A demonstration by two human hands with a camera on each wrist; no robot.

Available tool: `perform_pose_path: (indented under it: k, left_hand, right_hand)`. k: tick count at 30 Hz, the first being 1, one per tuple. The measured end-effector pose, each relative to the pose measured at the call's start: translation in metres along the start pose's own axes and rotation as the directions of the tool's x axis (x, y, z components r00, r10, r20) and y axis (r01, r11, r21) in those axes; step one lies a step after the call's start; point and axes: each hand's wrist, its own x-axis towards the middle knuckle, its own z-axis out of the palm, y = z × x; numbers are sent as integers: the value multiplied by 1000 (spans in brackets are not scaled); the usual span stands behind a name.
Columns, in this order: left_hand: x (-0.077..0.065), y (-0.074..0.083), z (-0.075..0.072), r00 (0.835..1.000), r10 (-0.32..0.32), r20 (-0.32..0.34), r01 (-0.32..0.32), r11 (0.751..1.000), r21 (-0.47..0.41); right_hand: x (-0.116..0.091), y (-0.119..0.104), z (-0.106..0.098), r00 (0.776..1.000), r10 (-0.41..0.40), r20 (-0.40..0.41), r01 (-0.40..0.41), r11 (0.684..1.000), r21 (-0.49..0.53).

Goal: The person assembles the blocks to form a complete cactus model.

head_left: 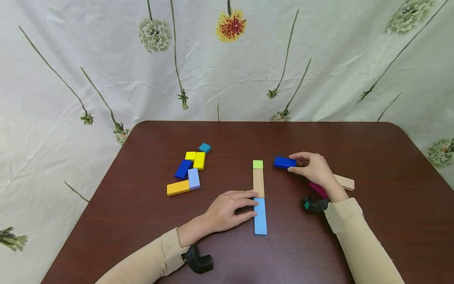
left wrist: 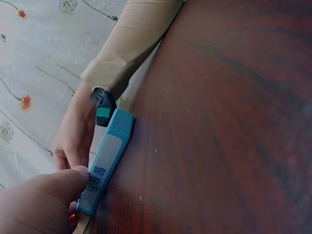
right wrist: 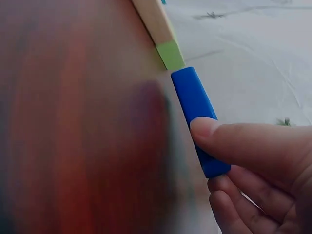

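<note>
In the head view my right hand (head_left: 313,169) pinches a dark blue block (head_left: 282,163) by its right end. The right wrist view shows the thumb (right wrist: 204,129) laid along this block and fingers on its other side. My left hand (head_left: 228,211) rests on the table, its extended fingertips touching the left side of a straight row. That row holds a light blue block (head_left: 260,221) nearest me, a plain wood block (head_left: 258,183) in the middle and a small light green block (head_left: 257,164) at the far end. Printed characters mark the light blue block's side in the left wrist view.
Left of the row lies a group: yellow block (head_left: 199,160), teal block (head_left: 205,148), another dark blue block (head_left: 183,169), pale blue block (head_left: 194,178) and orange-yellow block (head_left: 178,188). Near my right wrist are a magenta block (head_left: 318,189) and a wood block (head_left: 344,182).
</note>
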Motion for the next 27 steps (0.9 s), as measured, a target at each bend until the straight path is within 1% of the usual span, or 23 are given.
perform_pose_path:
  k: [9,16,27]
  left_hand:
    - [1,1,-2,999,-38,20,38,999,-11]
    - [1,1,-1,1000,-23,11,23,1000,-5]
    - [1,1,-2,999,-32,25,32,999,-10]
  right_hand:
    - [-8,-9,14,992,-90,89,90,996,5]
    - [-9,-11,21,981,-125,152,126,992,4]
    - [-10,-16,24,974,-155,166,157,988,6]
